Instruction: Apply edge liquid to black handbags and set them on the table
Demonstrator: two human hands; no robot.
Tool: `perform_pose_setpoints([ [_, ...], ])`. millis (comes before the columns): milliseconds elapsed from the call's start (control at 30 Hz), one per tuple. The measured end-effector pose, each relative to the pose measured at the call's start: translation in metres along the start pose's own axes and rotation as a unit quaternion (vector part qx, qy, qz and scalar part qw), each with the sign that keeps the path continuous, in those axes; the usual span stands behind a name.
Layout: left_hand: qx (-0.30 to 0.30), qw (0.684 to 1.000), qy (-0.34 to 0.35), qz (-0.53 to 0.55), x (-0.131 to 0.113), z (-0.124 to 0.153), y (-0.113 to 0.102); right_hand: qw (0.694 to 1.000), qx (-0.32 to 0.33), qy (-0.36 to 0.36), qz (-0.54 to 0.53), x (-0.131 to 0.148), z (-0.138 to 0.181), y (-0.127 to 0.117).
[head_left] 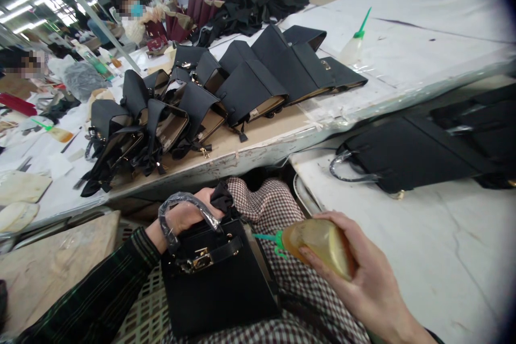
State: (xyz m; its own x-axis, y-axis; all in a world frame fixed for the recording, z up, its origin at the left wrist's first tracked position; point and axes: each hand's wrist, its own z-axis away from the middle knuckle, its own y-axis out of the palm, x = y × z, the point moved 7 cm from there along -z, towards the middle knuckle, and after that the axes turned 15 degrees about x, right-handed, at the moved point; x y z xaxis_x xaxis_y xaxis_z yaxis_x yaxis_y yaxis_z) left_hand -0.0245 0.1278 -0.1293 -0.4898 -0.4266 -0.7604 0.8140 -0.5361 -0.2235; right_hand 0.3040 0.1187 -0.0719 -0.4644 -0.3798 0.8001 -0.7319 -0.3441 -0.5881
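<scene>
A black handbag [217, 285] with a gold clasp and a plastic-wrapped handle rests on my lap, over checked cloth. My left hand [191, 212] reaches through the handle and is closed on the bag's top edge, its fingertips partly hidden by black material. In my right hand [358, 258] is a squeeze bottle [318, 242] of amber liquid, tipped on its side. Its thin green nozzle points left, with the tip at the bag's open side edge; I cannot tell whether it touches.
Several unfinished black bags [253, 86] stand along the white worktable [427, 27]. Another squeeze bottle [352, 48] stands behind them. More black bags [419, 145] lie on a white surface at right. A wooden board [68, 269] is at left. Other people sit farther back.
</scene>
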Motion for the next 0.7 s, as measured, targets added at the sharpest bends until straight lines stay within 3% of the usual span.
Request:
perform_pose_setpoints([
  [300,0.000,1.000,0.002,0.006,0.002,-0.001,0.001,0.999,-0.044,0.007,-0.025,0.000,0.005,-0.005],
  [700,0.004,1.000,0.005,0.017,-0.008,0.000,0.007,1.000,0.023,-0.003,0.006,0.000,0.004,0.002],
])
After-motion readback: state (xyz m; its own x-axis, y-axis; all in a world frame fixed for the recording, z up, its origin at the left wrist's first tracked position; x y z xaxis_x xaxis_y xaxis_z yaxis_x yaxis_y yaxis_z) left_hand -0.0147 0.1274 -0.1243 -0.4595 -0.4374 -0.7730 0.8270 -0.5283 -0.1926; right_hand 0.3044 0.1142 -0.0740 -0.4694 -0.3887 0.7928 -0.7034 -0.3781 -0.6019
